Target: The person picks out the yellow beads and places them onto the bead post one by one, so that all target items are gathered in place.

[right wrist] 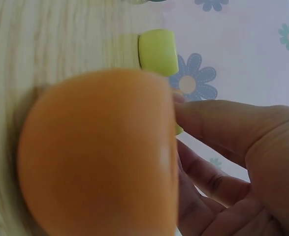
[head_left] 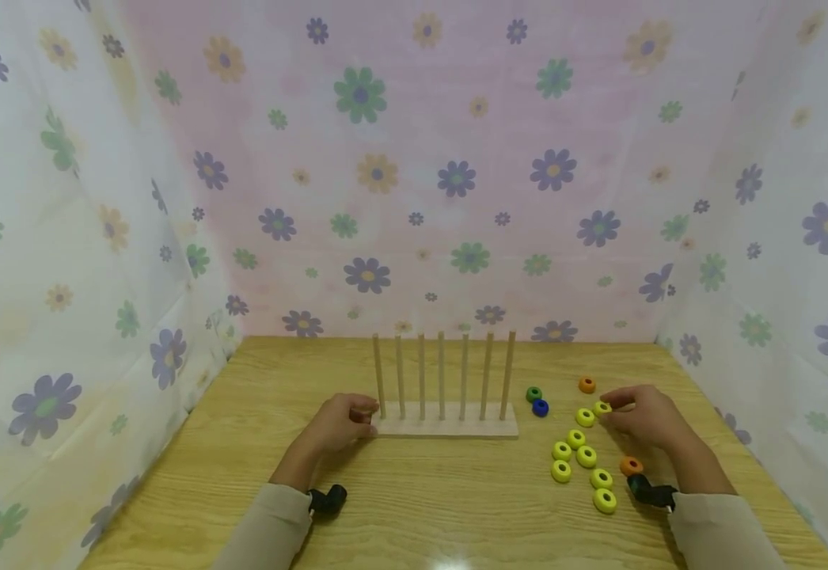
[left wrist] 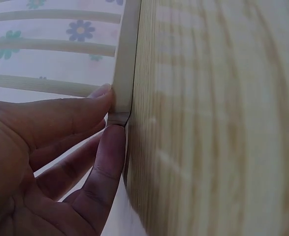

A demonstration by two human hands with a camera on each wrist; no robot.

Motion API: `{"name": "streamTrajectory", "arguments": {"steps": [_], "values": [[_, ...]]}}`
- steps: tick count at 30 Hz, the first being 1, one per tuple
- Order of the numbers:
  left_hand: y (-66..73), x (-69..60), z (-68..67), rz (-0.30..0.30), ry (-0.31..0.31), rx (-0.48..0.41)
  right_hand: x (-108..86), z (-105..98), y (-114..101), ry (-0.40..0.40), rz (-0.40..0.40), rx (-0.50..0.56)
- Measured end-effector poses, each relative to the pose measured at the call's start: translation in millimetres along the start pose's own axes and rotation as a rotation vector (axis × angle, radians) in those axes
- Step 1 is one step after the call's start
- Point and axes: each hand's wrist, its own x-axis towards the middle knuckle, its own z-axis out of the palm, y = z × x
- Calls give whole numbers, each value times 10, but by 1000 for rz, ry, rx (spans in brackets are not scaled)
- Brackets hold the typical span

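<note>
A wooden rack [head_left: 446, 428] with several upright pegs stands on the table. My left hand [head_left: 336, 423] grips the left end of its base; in the left wrist view, thumb and fingers of that hand [left wrist: 50, 157] are at the corner of the base [left wrist: 123, 73]. On the right, my right hand [head_left: 645, 416] pinches a yellow ring [head_left: 602, 408] lying beside another yellow ring [head_left: 585, 417]. The right wrist view shows an orange ring [right wrist: 100, 152] in front of the fingertips of my right hand [right wrist: 233, 162], hiding most of the pinched ring.
Several more yellow rings [head_left: 586, 457] lie right of the rack. A green ring [head_left: 533, 394] and a blue ring [head_left: 540, 408] touch near the rack's right end. One orange ring [head_left: 587, 385] is at the back, another [head_left: 631, 465] by my right wrist. Flowered cloth [head_left: 421, 198] surrounds the table.
</note>
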Motion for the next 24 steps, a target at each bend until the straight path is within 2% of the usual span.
{"name": "streamTrajectory", "arguments": {"steps": [15, 24], "values": [[-28, -20, 32, -21, 19, -44, 7, 10, -36, 36, 11, -35], [-5, -25, 6, 15, 9, -27, 25, 27, 1, 54, 4, -23]]}}
